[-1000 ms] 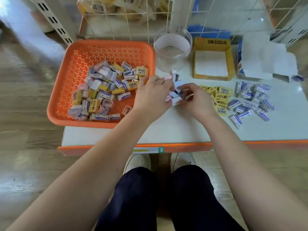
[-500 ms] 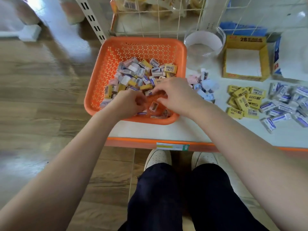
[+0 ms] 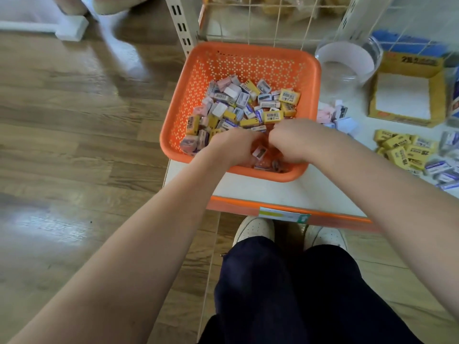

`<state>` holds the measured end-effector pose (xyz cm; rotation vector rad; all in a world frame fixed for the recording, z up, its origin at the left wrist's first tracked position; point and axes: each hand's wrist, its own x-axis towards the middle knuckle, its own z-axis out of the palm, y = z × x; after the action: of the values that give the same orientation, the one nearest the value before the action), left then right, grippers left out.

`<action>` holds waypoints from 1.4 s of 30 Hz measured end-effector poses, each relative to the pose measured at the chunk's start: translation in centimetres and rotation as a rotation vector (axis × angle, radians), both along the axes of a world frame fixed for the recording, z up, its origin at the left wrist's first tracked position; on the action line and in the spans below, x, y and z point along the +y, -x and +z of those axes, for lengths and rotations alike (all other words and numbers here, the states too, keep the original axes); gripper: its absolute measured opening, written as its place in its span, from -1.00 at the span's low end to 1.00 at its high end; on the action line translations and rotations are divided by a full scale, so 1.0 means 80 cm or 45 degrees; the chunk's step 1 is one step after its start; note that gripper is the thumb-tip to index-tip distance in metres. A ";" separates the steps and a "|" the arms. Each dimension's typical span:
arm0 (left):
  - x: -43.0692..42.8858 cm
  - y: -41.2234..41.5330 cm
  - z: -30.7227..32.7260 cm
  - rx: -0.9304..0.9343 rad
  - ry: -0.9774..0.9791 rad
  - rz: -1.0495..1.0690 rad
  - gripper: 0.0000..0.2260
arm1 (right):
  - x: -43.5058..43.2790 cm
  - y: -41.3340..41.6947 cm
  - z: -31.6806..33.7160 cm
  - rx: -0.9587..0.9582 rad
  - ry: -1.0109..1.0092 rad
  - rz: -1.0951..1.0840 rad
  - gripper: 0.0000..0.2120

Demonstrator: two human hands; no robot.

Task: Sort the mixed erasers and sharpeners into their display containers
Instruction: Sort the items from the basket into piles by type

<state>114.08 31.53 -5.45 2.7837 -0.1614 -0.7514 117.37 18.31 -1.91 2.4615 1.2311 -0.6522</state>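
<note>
1. Wood floor (image 3: 74, 120) takes up the whole left side.
2. The white surface (image 3: 260, 187) with an orange front edge carries everything else.
3. Orange basket (image 3: 248, 53) sits at the left end of the surface, with a mixed heap of erasers and sharpeners (image 3: 248, 105) piled inside.
4. Yellow box (image 3: 402, 119) at the far right, open on top, white bottom showing.
5. Clear jar (image 3: 347, 68) stands between the basket and the box, toward the back.
6. Left hand (image 3: 231, 147) and right hand (image 3: 295, 140) are both down in the near part of the basket, knuckles up, fingers curled under into the heap. Honestly can't tell either grip: the fingertips are hidden, so no idea if they've got anything.
7. Yellow erasers (image 3: 402, 150) lie in a loose bunch in front of the box.
8. Small pink and white pile (image 3: 335, 115) just right of the basket.
9. One sharpener (image 3: 259, 153) sits between the two hands.
</note>
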 end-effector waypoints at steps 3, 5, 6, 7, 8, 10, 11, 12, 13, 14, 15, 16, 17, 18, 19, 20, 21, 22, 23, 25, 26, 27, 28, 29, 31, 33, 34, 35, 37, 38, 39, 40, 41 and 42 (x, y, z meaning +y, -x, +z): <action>-0.002 -0.003 -0.005 -0.017 -0.015 0.013 -0.64 | -0.001 0.002 0.003 0.001 0.072 0.023 -0.91; -0.002 -0.004 -0.008 -0.025 -0.002 0.035 -0.68 | 0.000 0.006 0.004 -0.004 0.075 0.020 -0.91; -0.001 -0.004 -0.009 -0.030 -0.004 0.043 -0.69 | 0.000 0.008 0.003 -0.014 0.066 0.018 -0.89; -0.001 -0.004 -0.009 -0.034 -0.010 0.050 -0.69 | 0.000 0.009 0.001 -0.027 0.051 0.018 -0.87; -0.002 -0.004 -0.009 -0.039 -0.013 0.062 -0.67 | 0.000 0.009 0.001 -0.039 0.043 0.020 -0.85; -0.003 -0.004 -0.008 -0.043 -0.002 0.097 -0.62 | -0.002 0.008 -0.001 -0.067 0.033 0.011 -0.84; -0.003 -0.004 -0.008 -0.046 0.013 0.116 -0.61 | -0.003 0.007 -0.002 -0.075 0.012 0.014 -0.87; -0.004 -0.004 -0.007 -0.054 0.033 0.138 -0.61 | -0.004 0.006 -0.005 -0.090 -0.026 0.017 -0.92; -0.005 -0.004 -0.006 -0.061 0.055 0.166 -0.61 | -0.006 0.004 -0.008 -0.113 -0.092 0.019 -0.94; -0.005 -0.004 -0.006 -0.066 0.085 0.201 -0.62 | -0.009 0.002 -0.012 -0.132 -0.175 0.012 -0.86; -0.005 -0.004 -0.006 -0.070 0.116 0.236 -0.63 | -0.013 0.001 -0.014 -0.119 -0.264 -0.024 -0.77; -0.005 -0.004 -0.005 -0.077 0.143 0.268 -0.63 | -0.017 0.000 -0.016 -0.089 -0.365 -0.081 -0.67; -0.005 -0.004 -0.005 -0.085 0.161 0.294 -0.63 | -0.020 0.000 -0.017 -0.064 -0.477 -0.134 -0.58; -0.005 -0.003 -0.004 -0.093 0.172 0.314 -0.61 | -0.025 0.001 -0.018 -0.055 -0.588 -0.171 -0.52; -0.006 -0.003 -0.004 -0.104 0.180 0.325 -0.59 | -0.028 0.003 -0.019 -0.067 -0.693 -0.190 -0.50; -0.006 -0.003 -0.004 -0.118 0.188 0.327 -0.58 | -0.031 0.005 -0.023 -0.077 -0.790 -0.203 -0.49; -0.006 -0.003 -0.003 -0.129 0.198 0.326 -0.59 | -0.032 0.006 -0.026 -0.079 -0.883 -0.224 -0.50; -0.007 -0.002 -0.002 -0.138 0.215 0.333 -0.62 | -0.034 0.006 -0.030 -0.070 -0.972 -0.253 -0.52; -0.006 -0.002 -0.002 -0.145 0.236 0.347 -0.66 | -0.035 0.007 -0.033 -0.063 -1.057 -0.285 -0.54; -0.005 -0.003 0.000 -0.170 0.278 0.376 -0.66 | -0.036 0.007 -0.037 -0.080 -1.228 -0.357 -0.56; -0.005 -0.003 0.001 -0.191 0.287 0.383 -0.64 | -0.036 0.007 -0.038 -0.092 -1.307 -0.389 -0.56; -0.005 -0.003 0.002 -0.222 0.290 0.387 -0.62 | -0.037 0.008 -0.038 -0.108 -1.381 -0.417 -0.56; -0.005 -0.002 0.002 -0.271 0.294 0.392 -0.62 | -0.038 0.010 -0.039 -0.136 -1.458 -0.446 -0.57; -0.006 -0.001 0.005 -0.327 0.301 0.395 -0.62 | -0.041 0.013 -0.040 -0.182 -1.532 -0.489 -0.58; -0.012 -0.003 0.014 -0.431 0.328 0.391 -0.64 | -0.055 0.017 -0.041 -0.286 -1.654 -0.611 -0.58; -0.019 -0.005 0.030 -0.506 0.374 0.393 -0.66 | -0.074 0.018 -0.041 -0.338 -1.766 -0.770 -0.57; -0.026 -0.008 0.039 -0.538 0.424 0.406 -0.66 | -0.087 0.016 -0.041 -0.355 -1.799 -0.845 -0.57; -0.034 -0.010 0.049 -0.569 0.489 0.426 -0.67 | -0.101 0.014 -0.039 -0.371 -1.807 -0.908 -0.56; -0.058 -0.010 0.070 -0.632 0.637 0.458 -0.69 | -0.127 0.010 -0.035 -0.378 -1.776 -1.008 -0.56; -0.074 -0.008 0.078 -0.645 0.711 0.468 -0.70 | -0.139 0.008 -0.034 -0.378 -1.754 -1.058 -0.57; -0.091 -0.004 0.083 -0.629 0.783 0.472 -0.70 | -0.149 0.008 -0.033 -0.370 -1.741 -1.100 -0.58; -0.108 0.002 0.083 -0.591 0.845 0.468 -0.71 | -0.155 0.008 -0.034 -0.352 -1.738 -1.130 -0.59; -0.128 0.010 0.080 -0.552 0.888 0.443 -0.71 | -0.163 0.010 -0.034 -0.351 -1.726 -1.162 -0.60; -0.148 0.019 0.073 -0.526 0.912 0.412 -0.72 | -0.172 0.012 -0.036 -0.364 -1.704 -1.193 -0.60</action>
<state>112.55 19.67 0.43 2.1517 -0.0366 -0.0072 116.38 4.57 -4.82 4.0069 0.2175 0.6642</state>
